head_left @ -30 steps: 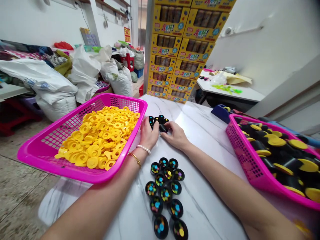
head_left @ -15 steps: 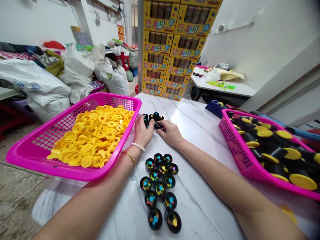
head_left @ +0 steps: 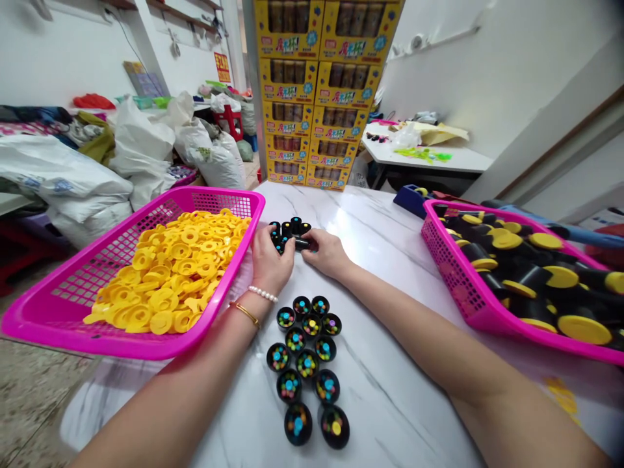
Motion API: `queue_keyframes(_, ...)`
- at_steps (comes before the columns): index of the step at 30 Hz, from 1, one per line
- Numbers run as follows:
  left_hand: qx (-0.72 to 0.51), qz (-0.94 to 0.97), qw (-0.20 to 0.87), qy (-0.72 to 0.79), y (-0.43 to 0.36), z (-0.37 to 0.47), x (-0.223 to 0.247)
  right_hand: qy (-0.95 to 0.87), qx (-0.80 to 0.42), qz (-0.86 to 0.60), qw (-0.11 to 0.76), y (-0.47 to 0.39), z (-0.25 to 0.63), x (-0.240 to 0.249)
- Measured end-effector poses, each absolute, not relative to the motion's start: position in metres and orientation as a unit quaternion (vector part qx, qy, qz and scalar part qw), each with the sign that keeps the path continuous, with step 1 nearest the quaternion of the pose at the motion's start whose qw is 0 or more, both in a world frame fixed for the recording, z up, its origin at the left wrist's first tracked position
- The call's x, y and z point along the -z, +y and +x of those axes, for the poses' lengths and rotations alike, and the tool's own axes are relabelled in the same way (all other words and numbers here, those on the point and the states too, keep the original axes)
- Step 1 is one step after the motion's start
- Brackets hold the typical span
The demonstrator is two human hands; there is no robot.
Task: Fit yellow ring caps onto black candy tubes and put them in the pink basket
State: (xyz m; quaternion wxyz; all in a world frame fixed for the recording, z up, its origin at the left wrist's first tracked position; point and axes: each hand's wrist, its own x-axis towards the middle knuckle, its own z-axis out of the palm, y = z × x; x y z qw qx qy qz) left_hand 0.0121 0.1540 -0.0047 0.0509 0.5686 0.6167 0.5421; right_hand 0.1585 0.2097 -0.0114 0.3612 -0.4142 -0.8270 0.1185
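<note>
Toward the far part of the table, my left hand (head_left: 273, 260) curls around a group of small black cups (head_left: 287, 227), its thumb against one that lies tilted on its side. My right hand (head_left: 326, 255) grips the other end of that tilted black cup (head_left: 301, 244) between thumb and fingers. The fingertips of both hands are partly hidden behind the cups. Nearer to me, between my forearms, several upright black cups (head_left: 307, 365) stand close together. Coloured beads and a blue, yellow or purple centre piece show inside them.
On the left, a pink basket (head_left: 214, 318) holds yellow ring-shaped caps (head_left: 170, 273). Another pink basket (head_left: 446, 286) on the right holds black cups with yellow lids (head_left: 582, 328). Stacked yellow boxes (head_left: 312, 97) rise at the table's far edge. White sacks (head_left: 141, 143) lie beyond.
The view has shifted slightly, so most things sit a little further left. Both hands stay at the far cups, and the tilted cup between them now shows more clearly.
</note>
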Motion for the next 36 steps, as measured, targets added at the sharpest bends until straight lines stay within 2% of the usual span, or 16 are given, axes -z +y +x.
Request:
queue_keyframes(4,-0.515,0.646,-0.058,0.560,0.146,0.015,0.001,-0.835,-0.128,-0.404,0.351,0.209,0.161,0.007)
queue_keyframes(7,-0.507,0.661,-0.083,0.546,0.143,0.016,-0.001,-0.842,-0.131,-0.399,0.339,0.209,0.162,0.004)
queue_keyframes(18,-0.522,0.694,-0.068,0.491,0.136,0.018,-0.007,-0.876,-0.141,-0.384,0.257,0.213,0.183,-0.015)
queue_keyframes(26,-0.403,0.748,0.039,0.527,0.131,0.020,-0.016,-0.932,-0.050,-0.314,0.175,0.190,0.172,-0.049)
queue_keyframes(29,-0.389,0.736,0.040,0.553,0.128,0.020,-0.022,-0.952,0.012,-0.269,0.145,0.180,0.168,-0.055)
queue_keyframes(32,-0.384,0.728,0.026,0.568,0.128,0.018,-0.024,-0.956,0.010,-0.244,0.164,0.174,0.166,-0.060)
queue_keyframes(36,-0.392,0.718,0.014,0.575,0.132,0.013,-0.023,-0.948,-0.063,-0.216,0.227,0.171,0.168,-0.069)
